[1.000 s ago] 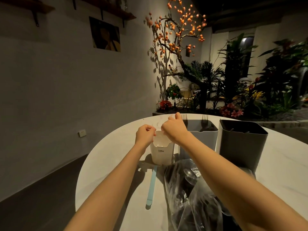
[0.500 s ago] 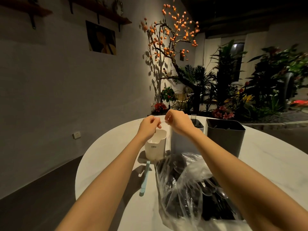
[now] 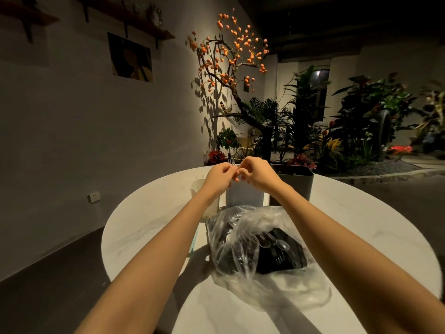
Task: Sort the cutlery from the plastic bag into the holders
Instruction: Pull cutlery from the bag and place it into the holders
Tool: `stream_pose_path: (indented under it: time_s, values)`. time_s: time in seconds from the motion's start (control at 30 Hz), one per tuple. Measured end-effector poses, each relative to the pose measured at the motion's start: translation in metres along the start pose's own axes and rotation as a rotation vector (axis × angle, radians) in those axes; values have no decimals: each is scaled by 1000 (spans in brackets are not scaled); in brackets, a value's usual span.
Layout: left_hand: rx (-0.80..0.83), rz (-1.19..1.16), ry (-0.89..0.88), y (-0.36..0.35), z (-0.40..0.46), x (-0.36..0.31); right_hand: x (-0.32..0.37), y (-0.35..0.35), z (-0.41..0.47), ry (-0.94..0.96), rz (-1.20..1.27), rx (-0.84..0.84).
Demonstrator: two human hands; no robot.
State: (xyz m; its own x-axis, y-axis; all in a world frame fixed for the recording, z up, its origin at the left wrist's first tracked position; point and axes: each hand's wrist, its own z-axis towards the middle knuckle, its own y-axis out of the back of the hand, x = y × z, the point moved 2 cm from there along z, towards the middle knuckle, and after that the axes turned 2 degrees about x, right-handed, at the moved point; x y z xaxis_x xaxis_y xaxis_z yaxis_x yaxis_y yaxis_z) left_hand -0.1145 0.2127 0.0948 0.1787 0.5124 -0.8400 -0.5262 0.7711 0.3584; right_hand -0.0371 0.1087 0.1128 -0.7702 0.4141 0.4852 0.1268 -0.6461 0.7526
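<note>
Bare desk (image 3: 149,227) left open on the left and far right, the middle blocked by the plastic bag (image 3: 255,239), three holders crowded behind it, white holder (image 3: 198,186), grey holder (image 3: 243,196), dark holder (image 3: 296,182), no passage between them.

Round white tabletop (image 3: 144,220); grey wall with socket (image 3: 94,196), framed picture (image 3: 131,57) and shelf (image 3: 134,22); orange-fruited tree (image 3: 231,51) beside green plants (image 3: 361,121) and red flowers (image 3: 399,149).
</note>
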Motion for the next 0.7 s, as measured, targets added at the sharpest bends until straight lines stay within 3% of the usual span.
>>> stream_pose_path:
  time_s: [0.5, 0.7]
  values:
    - [191, -9, -20, -52, -51, -16, -27, 19, -80, -197, 67, -17]
    - [242, -4, 26, -69, -67, -6, -40, 13, -104, -395, 28, 109]
